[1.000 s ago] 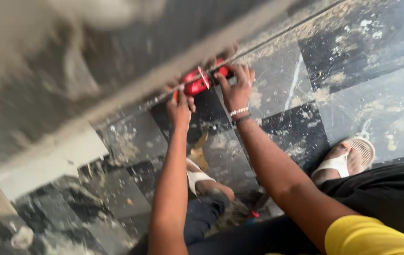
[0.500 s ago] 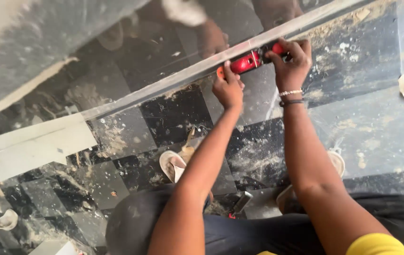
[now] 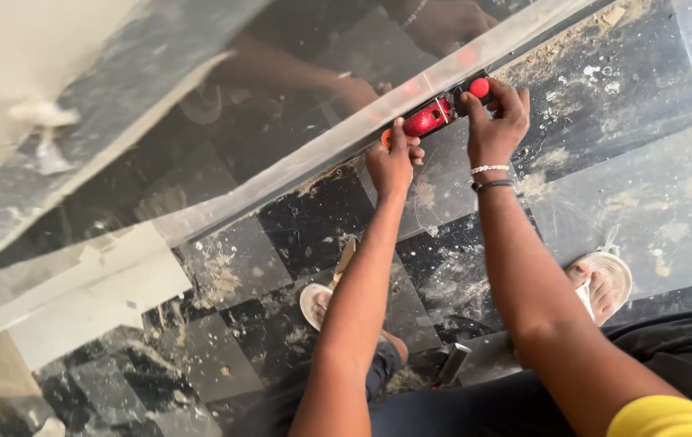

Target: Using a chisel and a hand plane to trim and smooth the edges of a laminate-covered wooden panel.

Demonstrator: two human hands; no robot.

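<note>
**Both hands on a red hand plane at the board's edge**

Since half a second ago both hands and the tool have slid a little further toward the upper right of the frame along the pale edge; the grip looks unchanged.

Left hand [image 3: 392, 164]: fingers curled closed round the near end of the red hand plane [image 3: 431, 119], thumb side up against the edge.

Right hand [image 3: 496, 125]: closed on the far end, fingertips pinching the round red knob [image 3: 479, 86]. Beaded bracelet and dark band [image 3: 491, 177] on that wrist.

Plane sits upper centre-right, pressed to the long pale edge strip [image 3: 297, 166] of a glossy dark board [image 3: 224, 121] that runs diagonally from lower left to upper right. Board face mirrors the arms and hands, so the plane's far side is hard to read.

Below the forearms: dark marbled floor tiles [image 3: 653, 210], dusty, with shavings near the strip. White sandals at lower centre [image 3: 313, 303] and at right [image 3: 609, 271]. Small dark tool [image 3: 453, 364] on the floor between the legs, kind unclear. Yellow sleeve [image 3: 670, 417] at bottom right.
</note>
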